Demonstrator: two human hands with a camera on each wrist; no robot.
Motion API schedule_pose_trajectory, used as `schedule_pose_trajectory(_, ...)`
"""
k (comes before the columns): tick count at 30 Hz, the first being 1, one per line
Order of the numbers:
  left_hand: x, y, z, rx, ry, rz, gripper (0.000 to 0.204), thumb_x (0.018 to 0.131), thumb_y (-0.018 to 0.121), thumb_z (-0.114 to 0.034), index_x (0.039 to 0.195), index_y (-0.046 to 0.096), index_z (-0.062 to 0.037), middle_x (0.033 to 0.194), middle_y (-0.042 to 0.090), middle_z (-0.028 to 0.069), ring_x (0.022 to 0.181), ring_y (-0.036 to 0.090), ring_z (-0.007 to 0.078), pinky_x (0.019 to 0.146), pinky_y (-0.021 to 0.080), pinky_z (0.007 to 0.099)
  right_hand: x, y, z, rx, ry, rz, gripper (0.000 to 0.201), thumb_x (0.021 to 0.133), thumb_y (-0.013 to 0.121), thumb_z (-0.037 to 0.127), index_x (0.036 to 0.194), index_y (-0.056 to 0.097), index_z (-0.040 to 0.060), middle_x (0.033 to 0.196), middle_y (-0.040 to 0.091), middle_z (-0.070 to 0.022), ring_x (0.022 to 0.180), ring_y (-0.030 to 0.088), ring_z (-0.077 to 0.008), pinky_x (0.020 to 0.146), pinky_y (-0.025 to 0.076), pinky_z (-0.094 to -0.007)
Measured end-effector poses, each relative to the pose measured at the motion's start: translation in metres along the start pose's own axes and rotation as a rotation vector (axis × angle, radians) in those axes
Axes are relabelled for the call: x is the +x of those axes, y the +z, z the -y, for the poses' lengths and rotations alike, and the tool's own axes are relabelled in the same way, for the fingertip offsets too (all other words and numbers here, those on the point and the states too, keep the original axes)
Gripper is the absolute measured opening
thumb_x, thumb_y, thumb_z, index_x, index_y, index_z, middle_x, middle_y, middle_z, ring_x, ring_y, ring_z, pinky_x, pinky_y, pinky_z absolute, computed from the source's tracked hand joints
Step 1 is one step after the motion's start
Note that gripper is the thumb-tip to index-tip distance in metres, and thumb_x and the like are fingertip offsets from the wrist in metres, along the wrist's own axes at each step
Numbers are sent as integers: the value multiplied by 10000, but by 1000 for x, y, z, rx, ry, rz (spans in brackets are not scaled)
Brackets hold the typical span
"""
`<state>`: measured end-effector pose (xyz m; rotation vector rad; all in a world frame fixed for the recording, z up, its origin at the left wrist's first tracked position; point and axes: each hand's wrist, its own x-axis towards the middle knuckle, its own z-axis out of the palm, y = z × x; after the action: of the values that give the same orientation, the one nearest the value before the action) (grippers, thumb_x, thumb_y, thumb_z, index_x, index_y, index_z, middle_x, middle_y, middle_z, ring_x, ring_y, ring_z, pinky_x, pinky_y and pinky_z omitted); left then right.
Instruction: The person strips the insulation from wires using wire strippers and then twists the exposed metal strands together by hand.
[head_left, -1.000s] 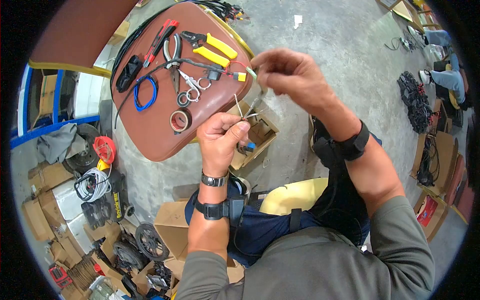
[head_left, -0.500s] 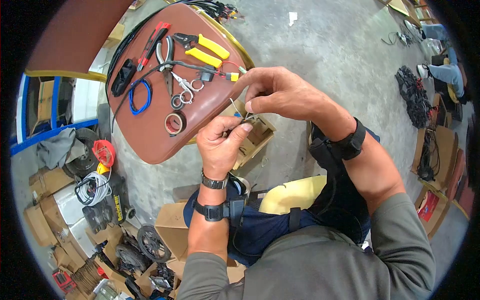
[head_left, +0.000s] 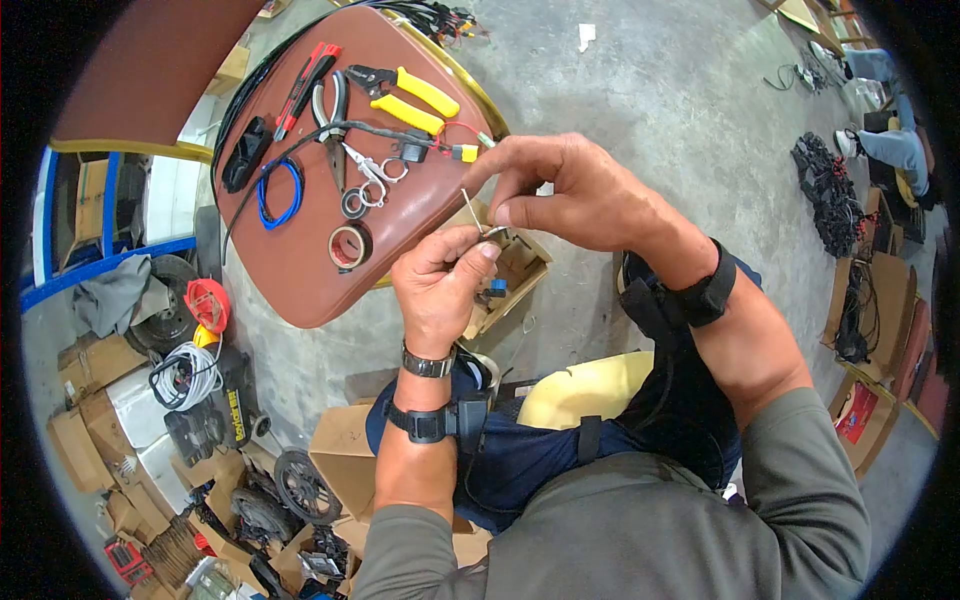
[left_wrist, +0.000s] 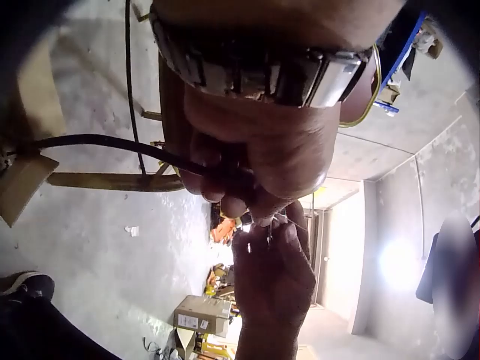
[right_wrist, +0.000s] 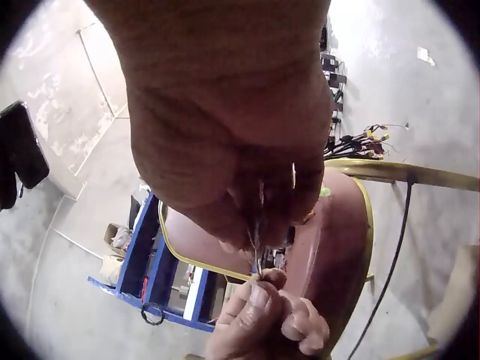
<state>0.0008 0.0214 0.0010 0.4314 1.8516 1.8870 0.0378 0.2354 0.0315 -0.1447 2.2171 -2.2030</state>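
Note:
In the head view my left hand (head_left: 440,285) grips a cable end between thumb and fingers, with thin pale wires (head_left: 469,207) sticking out past the fingertips. The cable's black sheath (left_wrist: 97,140) runs out of that hand in the left wrist view. My right hand (head_left: 580,195) is just beyond, its thumb and fingers pinching silvery wire strands (right_wrist: 259,251). In the right wrist view these strands stretch between the two hands. A blue-tipped piece (head_left: 496,288) hangs below the left hand.
A brown padded seat (head_left: 290,280) carries yellow-handled wire strippers (head_left: 428,93), pliers (head_left: 335,150), scissors (head_left: 368,178), a utility knife (head_left: 308,90), a tape roll (head_left: 349,247) and a blue wire coil (head_left: 281,205). An open cardboard box (head_left: 522,290) stands below the hands.
My right hand has come down from above the wires to the left hand's fingertips and now pinches strands. The left hand keeps its grip on the cable with little movement.

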Motion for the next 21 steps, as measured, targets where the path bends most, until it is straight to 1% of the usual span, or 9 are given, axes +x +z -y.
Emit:
schedule_pose_trajectory(4,-2,0,-1,-56,-30,59,137,844,760,19,964,705,56,773,692,61,656,641,102,593,528,235,1,-1,4,-14,98,-30,370,837,671,-58,1189,669,54,806,680,-7,774,620,-67,722,513,-257)
schedule_pose_trajectory(7,-2,-2,-5,-11,-19,84,126,845,759,17,953,705,53,750,691,65,650,643,107,589,525,232,3,0,-3,18,122,-43,370,833,663,-58,1189,668,45,804,672,-2,758,607,-63,713,505,-251)
schedule_pose_trajectory(10,-2,-3,-5,30,0,101,122,850,757,6,951,704,52,741,691,71,643,645,111,583,521,234,5,-1,-4,53,134,-51,363,838,659,-58,1187,668,39,805,669,1,763,606,-62,712,503,-251)
schedule_pose_trajectory(13,-2,-3,-6,35,-8,99,97,879,728,-41,922,684,34,750,687,82,635,647,136,592,519,263,5,1,-3,39,164,-71,356,842,656,-56,1183,671,46,798,660,7,763,594,-59,710,494,-246)
schedule_pose_trajectory(16,-2,-7,-3,3,18,101,100,877,724,-33,933,680,36,749,686,85,635,650,144,599,525,268,7,-2,-10,19,161,-92,331,847,665,-38,1166,677,46,791,636,13,759,574,-58,707,483,-241)
schedule_pose_trajectory(19,-1,-8,-1,-71,26,93,89,876,717,-19,934,666,24,768,691,93,647,654,156,606,531,278,7,-6,-13,-77,146,-166,291,859,675,-8,1147,678,34,802,607,24,759,551,-55,704,468,-232)
schedule_pose_trajectory(21,0,-7,-2,-114,41,74,89,875,717,-16,932,654,12,781,691,95,656,656,162,607,530,282,7,-9,-12,-15,148,-198,271,869,678,9,1140,678,24,813,594,33,762,544,-52,700,461,-228)
